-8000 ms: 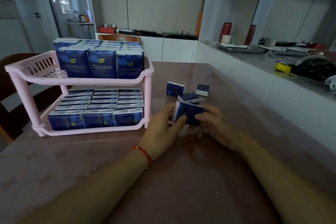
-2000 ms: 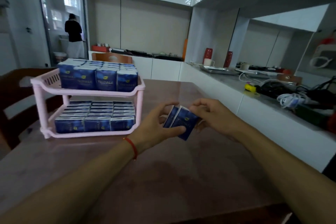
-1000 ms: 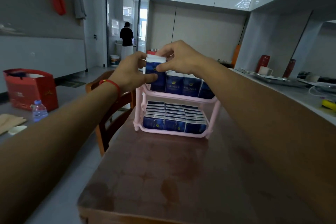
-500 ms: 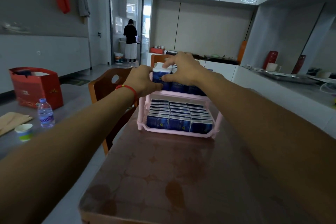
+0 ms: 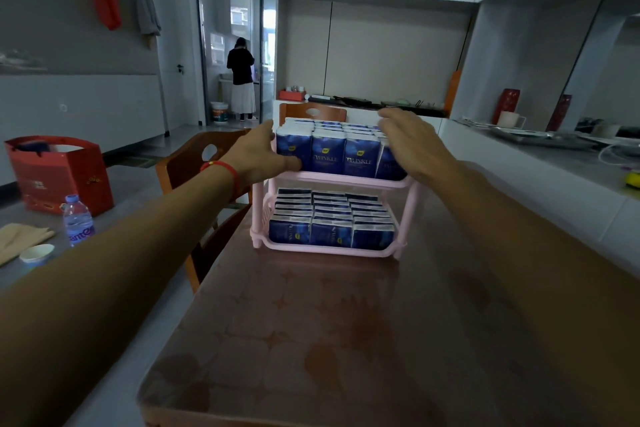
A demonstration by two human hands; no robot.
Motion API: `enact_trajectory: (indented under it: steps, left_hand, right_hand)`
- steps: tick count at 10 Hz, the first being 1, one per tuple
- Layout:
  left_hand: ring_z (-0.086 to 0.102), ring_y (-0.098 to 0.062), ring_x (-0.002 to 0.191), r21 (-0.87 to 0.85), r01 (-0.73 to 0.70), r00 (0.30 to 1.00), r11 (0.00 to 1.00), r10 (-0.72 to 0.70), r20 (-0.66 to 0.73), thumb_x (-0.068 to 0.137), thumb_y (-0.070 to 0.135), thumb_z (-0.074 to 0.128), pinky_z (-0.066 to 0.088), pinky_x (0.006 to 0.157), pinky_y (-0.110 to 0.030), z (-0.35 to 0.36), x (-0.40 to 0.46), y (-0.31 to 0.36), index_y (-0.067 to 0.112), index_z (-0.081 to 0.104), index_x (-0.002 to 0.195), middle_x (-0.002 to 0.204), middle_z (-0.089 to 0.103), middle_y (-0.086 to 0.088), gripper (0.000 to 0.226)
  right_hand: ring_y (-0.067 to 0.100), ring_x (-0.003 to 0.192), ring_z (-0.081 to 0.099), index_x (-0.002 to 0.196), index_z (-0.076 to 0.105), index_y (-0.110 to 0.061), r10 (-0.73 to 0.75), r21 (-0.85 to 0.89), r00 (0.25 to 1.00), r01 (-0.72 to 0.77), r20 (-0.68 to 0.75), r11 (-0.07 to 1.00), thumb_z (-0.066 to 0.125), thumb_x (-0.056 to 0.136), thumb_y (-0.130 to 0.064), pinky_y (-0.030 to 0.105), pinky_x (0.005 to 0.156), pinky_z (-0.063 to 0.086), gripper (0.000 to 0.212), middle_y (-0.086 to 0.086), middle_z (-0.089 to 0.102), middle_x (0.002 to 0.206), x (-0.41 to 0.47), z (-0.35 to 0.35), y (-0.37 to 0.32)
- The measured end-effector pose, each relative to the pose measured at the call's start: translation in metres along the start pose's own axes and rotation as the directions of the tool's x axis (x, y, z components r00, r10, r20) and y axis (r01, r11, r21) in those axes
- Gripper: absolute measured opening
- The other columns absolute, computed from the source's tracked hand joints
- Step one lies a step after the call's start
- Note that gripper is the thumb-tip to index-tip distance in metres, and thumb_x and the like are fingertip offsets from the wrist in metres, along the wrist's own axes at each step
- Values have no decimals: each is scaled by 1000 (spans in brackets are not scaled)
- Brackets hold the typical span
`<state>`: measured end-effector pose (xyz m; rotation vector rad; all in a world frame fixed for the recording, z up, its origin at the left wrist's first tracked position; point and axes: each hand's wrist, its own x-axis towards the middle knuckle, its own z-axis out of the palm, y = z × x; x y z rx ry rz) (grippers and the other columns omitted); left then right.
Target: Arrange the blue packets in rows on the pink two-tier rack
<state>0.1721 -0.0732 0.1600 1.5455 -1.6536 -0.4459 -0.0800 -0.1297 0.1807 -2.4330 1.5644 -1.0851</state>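
The right hand (image 5: 410, 139) covered the right end of the top row of blue packets (image 5: 327, 154) on the pink rack (image 5: 341, 180), so the rightmost packet showed only in part, and the fingertips of the left hand (image 5: 258, 154) were lost behind the left end of that row. The rack's far rim could not be made out behind the packets.

Half a second earlier both hands had been closed round one packet at the left end of the top tier; that packet now stood in line with the others, and the hands had parted to either end of the row. The left hand's fingers lay straight against the leftmost packet, thumb raised; the right hand's fingers were loosely spread, holding nothing.

The packets were dark blue with white tops, standing upright in rows on both tiers. The rack stood on the brown table (image 5: 329, 340), with a wooden chair (image 5: 202, 163) just left of it.
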Motion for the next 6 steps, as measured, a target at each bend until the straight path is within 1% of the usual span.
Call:
enact_trajectory:
  steps: [1, 2, 3, 4, 5, 6]
  left_hand:
    - [47, -27, 136, -20, -11, 1000, 1000, 11, 3, 83, 17, 78, 42, 109, -42, 0, -4, 1, 16, 37, 147, 147, 50, -6, 77]
    - [48, -24, 134, -39, -25, 1000, 999, 24, -15, 83, 17, 79, 42, 110, -41, 1, -6, 1, 15, 36, 148, 143, 52, -4, 78]
    - [48, -22, 131, -53, -24, 999, 998, 22, -41, 83, 14, 78, 42, 104, -34, 1, -9, 5, 15, 35, 148, 142, 51, -3, 78]
    - [46, -27, 136, -38, -45, 997, 998, 42, -60, 84, 14, 77, 40, 98, -31, 0, -14, 10, 14, 33, 149, 151, 45, -8, 79]
    - [42, -29, 140, -18, -47, 996, 999, 45, -81, 86, 17, 75, 41, 103, -35, -1, -16, 11, 15, 30, 151, 155, 41, -9, 79]
    - [40, -30, 141, 116, -65, 962, 991, 93, -255, 86, 25, 75, 39, 110, -45, -1, -32, 8, 15, 35, 150, 153, 43, -10, 76]
  right_hand:
    - [12, 123, 48, 142, 51, -19, 106, 273, 994, -98, -17, 957, 34, 107, -29, 22, 93, 41, 40, 0, 51, 145, -8, -5, 19]
    - [13, 119, 54, 142, 52, -17, 100, 459, 994, -107, 39, 882, 44, 104, -24, 14, 80, 45, 39, 2, 54, 140, -18, -5, 34]
    - [16, 121, 56, 144, 49, -20, 61, 480, 997, -80, 55, 874, 58, 98, -25, 25, 89, 54, 47, 3, 54, 139, -24, 0, 45]
    - [14, 129, 48, 148, 44, -21, 27, 404, 999, -34, 22, 914, 65, 95, -21, 22, 92, 49, 56, 2, 47, 148, -26, 5, 46]
    - [13, 134, 42, 150, 40, -21, 30, 394, 999, -34, 16, 919, 65, 95, -20, 26, 98, 47, 60, 1, 40, 154, -28, 4, 42]
    - [17, 137, 40, 148, 43, -21, 52, 334, 995, -22, -81, 942, 64, 94, -17, 39, 107, 46, 58, 1, 40, 154, -40, 1, 39]
